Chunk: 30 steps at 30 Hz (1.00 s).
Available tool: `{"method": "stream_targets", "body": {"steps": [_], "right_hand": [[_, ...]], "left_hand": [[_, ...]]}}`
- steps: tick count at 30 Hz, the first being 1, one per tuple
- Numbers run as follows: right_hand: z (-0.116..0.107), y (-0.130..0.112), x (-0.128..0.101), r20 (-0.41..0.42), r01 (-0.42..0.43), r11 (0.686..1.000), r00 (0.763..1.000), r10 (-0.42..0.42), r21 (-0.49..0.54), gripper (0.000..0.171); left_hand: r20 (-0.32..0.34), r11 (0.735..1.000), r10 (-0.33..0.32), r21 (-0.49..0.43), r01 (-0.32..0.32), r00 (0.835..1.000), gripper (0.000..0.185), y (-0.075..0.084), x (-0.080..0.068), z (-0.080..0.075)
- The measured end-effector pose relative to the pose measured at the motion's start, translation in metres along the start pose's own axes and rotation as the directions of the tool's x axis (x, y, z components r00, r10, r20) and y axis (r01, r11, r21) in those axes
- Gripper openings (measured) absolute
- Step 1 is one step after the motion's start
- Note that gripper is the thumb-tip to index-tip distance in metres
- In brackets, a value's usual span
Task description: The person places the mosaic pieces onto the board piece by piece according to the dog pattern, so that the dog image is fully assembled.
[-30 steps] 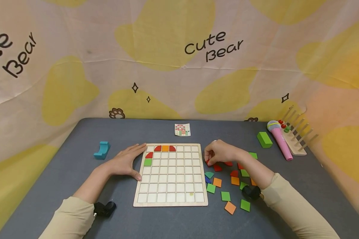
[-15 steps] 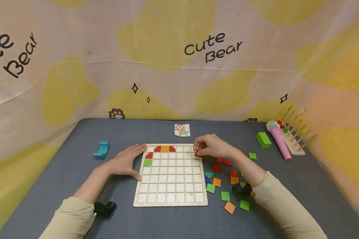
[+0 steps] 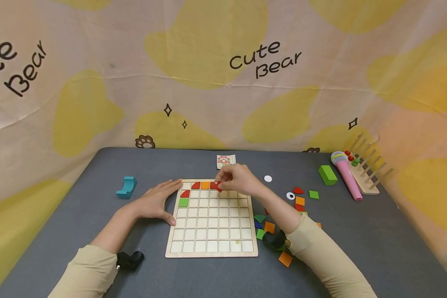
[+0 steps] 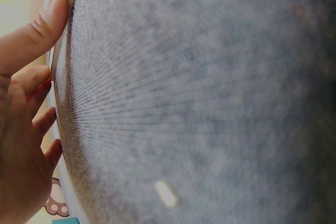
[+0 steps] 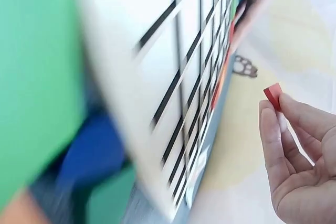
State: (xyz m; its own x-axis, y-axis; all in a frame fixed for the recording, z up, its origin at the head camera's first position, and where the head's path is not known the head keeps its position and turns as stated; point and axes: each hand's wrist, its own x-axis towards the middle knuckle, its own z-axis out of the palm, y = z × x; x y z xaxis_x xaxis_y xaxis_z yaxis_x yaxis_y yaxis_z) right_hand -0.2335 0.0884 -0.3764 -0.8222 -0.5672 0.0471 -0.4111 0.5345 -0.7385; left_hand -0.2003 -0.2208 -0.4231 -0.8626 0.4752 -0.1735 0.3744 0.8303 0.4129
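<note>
Head view: the board [image 3: 207, 235] is pale wood ruled into whitish squares, with curved red tiles [image 3: 185, 193], an orange square [image 3: 205, 185] and a green square [image 3: 183, 202] toward its far left corner. The right hand [image 3: 238, 180] pinches a small red tile [image 3: 219, 188] over the board's far side. The left hand [image 3: 158, 200] lies spread at the board's left edge.

Left wrist view: its thumb touches the board's rim, beside the grey tabletop [image 4: 184, 77].

Right wrist view: the pinched tile shows a thick, straight side, apart from the board.
</note>
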Motion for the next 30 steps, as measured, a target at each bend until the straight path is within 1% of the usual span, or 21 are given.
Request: {"method": "stream_targets", "body": {"steps": [4, 7, 9, 14, 17, 22, 28, 30], "right_hand": [[0.014, -0.014, 0.008, -0.005, -0.032, 0.998, 0.999, 0.032, 0.054, 0.009], [0.026, -0.022, 0.015, 0.010, -0.054, 0.994, 0.999, 0.054, 0.097, 0.009], [0.034, -0.026, 0.019, 0.017, -0.050, 0.994, 0.999, 0.048, 0.101, 0.010], [0.051, -0.035, 0.026, 0.047, -0.079, 0.992, 0.996, 0.075, 0.099, 0.017], [0.061, -0.041, 0.029, 0.066, -0.106, 0.990, 0.993, 0.099, 0.098, 0.018], [0.074, -0.049, 0.031, 0.092, -0.116, 0.990, 0.990, 0.108, 0.083, 0.017], [0.084, -0.051, 0.029, 0.121, -0.153, 0.976, 0.983, 0.135, 0.155, 0.014], [0.086, -0.051, 0.029, 0.129, -0.157, 0.974, 0.982, 0.137, 0.162, 0.013]], "left_hand": [[0.007, 1.000, -0.003, 0.000, 0.003, 1.000, 0.125, 0.001, 0.000, -0.002], [0.008, 1.000, -0.005, 0.001, 0.005, 1.000, 0.125, 0.002, -0.001, -0.003], [0.006, 1.000, -0.002, 0.000, 0.002, 1.000, 0.125, 0.001, -0.001, -0.003], [0.004, 1.000, 0.005, -0.007, -0.005, 1.000, 0.125, 0.001, -0.001, -0.003], [0.003, 1.000, 0.012, -0.011, -0.012, 1.000, 0.124, 0.001, -0.002, -0.004], [-0.007, 1.000, 0.029, -0.011, -0.029, 1.000, 0.125, -0.001, -0.002, -0.003], [-0.009, 0.999, 0.040, -0.009, -0.040, 0.999, 0.125, -0.001, -0.003, 0.000], [-0.011, 0.999, 0.042, -0.011, -0.042, 0.999, 0.124, -0.001, -0.002, 0.000]]}}
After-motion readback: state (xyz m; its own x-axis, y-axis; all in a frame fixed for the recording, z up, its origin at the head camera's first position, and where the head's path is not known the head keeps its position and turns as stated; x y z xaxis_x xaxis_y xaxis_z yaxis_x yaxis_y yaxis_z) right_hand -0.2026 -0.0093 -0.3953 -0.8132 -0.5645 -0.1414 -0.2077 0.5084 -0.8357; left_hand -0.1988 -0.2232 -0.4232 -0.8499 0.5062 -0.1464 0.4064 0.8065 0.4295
